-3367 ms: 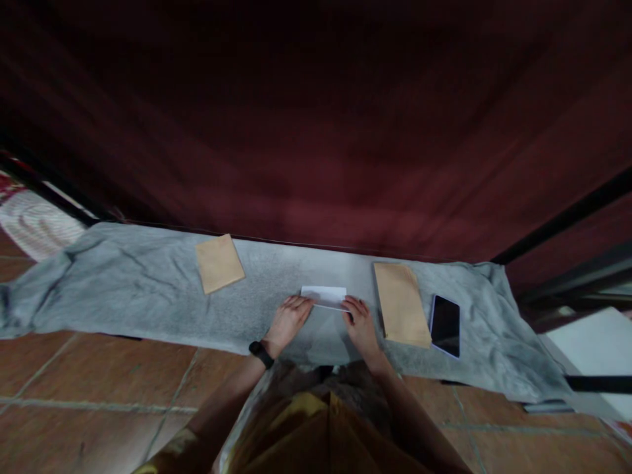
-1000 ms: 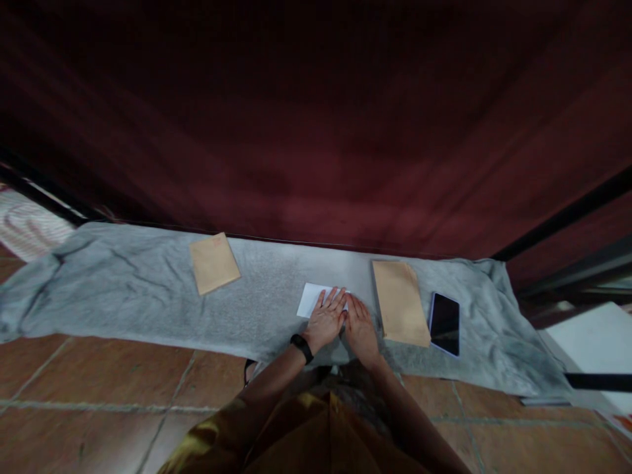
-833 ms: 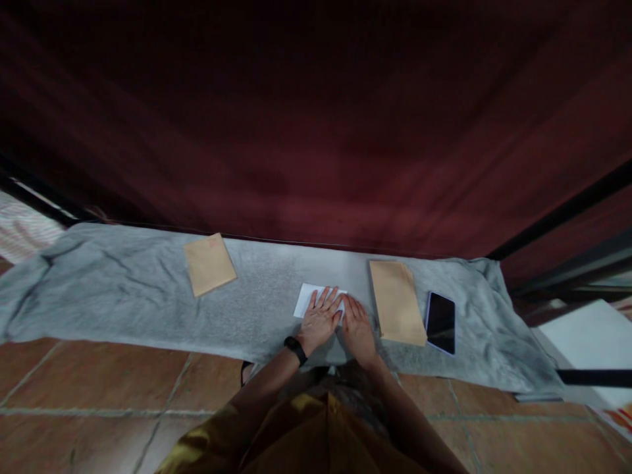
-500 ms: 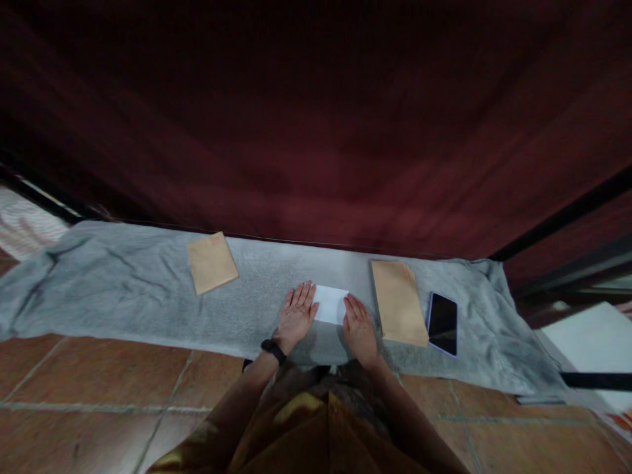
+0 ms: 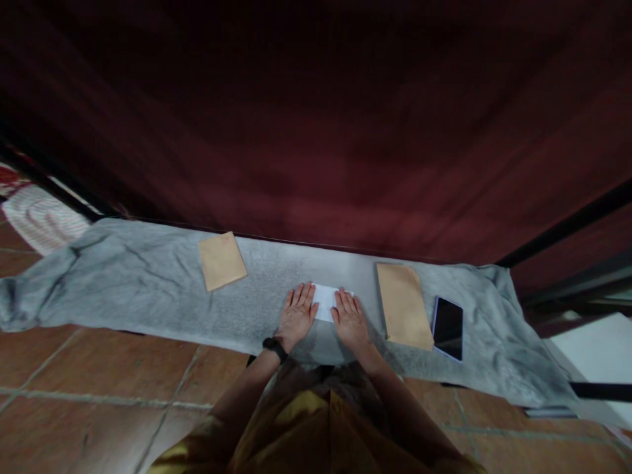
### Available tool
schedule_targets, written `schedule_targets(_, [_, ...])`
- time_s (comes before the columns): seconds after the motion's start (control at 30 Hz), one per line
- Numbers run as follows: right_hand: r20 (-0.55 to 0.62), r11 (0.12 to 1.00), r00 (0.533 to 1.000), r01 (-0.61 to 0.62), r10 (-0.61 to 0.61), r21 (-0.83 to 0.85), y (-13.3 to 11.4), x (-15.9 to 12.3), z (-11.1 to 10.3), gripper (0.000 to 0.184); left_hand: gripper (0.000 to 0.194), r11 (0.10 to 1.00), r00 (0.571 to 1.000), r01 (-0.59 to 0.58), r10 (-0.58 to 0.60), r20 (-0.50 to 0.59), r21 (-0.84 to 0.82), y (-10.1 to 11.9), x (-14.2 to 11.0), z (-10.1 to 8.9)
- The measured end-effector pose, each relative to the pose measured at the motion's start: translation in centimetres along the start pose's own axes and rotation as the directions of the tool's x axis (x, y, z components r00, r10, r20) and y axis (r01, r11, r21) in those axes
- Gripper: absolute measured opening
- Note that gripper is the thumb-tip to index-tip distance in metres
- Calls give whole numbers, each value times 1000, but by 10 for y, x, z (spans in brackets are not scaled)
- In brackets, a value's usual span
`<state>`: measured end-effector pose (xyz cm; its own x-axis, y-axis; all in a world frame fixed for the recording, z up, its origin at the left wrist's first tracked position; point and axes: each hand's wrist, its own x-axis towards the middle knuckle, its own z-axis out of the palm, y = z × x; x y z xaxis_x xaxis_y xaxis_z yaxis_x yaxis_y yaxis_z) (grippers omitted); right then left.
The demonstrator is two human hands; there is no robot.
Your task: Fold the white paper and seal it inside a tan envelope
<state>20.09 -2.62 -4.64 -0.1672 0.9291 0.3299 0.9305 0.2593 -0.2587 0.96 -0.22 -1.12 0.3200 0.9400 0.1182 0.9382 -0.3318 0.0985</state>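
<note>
A small white sheet of paper (image 5: 324, 303) lies flat on the grey cloth in front of me. My left hand (image 5: 297, 312), with a black band on its wrist, rests palm down on the paper's left edge, fingers stretched out. Over the paper's right part lies my right hand (image 5: 350, 318), also flat with its fingers extended, hiding most of that side. To the right of my right hand is a stack of brown paper pieces or envelopes (image 5: 403, 307). A smaller brown paper piece (image 5: 222, 261) lies farther off to the left.
A dark-screened phone (image 5: 448, 328) with a light purple edge lies right of the brown stack. The grey cloth (image 5: 158, 283) covers a long narrow surface, wrinkled at both ends. Behind it rises a dark red panel (image 5: 316, 164). Terracotta tiles (image 5: 113, 368) show below.
My right hand has slid left and turned flatter, now covering more of the paper's right side. My left hand stays at the left edge. The view has shifted slightly.
</note>
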Motion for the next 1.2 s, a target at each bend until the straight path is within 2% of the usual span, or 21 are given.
schedule_targets(0.3, [-75, 994, 997, 15, -24, -106, 17, -16, -4, 52, 59, 1000, 999, -21, 21, -45, 11, 2, 1, 2])
schedule_targets(0.4, [-74, 993, 997, 12, -20, -114, 17, -17, -4, 54, 58, 996, 994, -90, 91, -65, 14, 8, 5, 3])
schedule_targets(0.5, [-74, 994, 997, 10, -18, -113, 16, -16, -3, 54, 57, 981, 980, -194, 193, -42, -19, 15, 8, 7])
schedule_targets(0.6, [-86, 993, 996, 19, -29, -117, 17, -17, -3, 53, 57, 968, 970, -244, 243, -14, -56, 19, 7, 12])
schedule_targets(0.87, [-78, 992, 995, 45, -54, -115, 16, -32, -12, 52, 57, 966, 967, -254, 253, -14, -56, 20, 6, 13])
schedule_targets(1.03, [-21, 997, 998, 52, -53, -60, 16, -45, -23, 51, 57, 967, 968, -249, 250, -1, -48, 21, 7, 12])
schedule_targets(1.2, [15, 1000, 1000, 2, -2, 26, 15, -28, -29, 46, 57, 968, 969, -248, 248, 2, -45, 22, 7, 9])
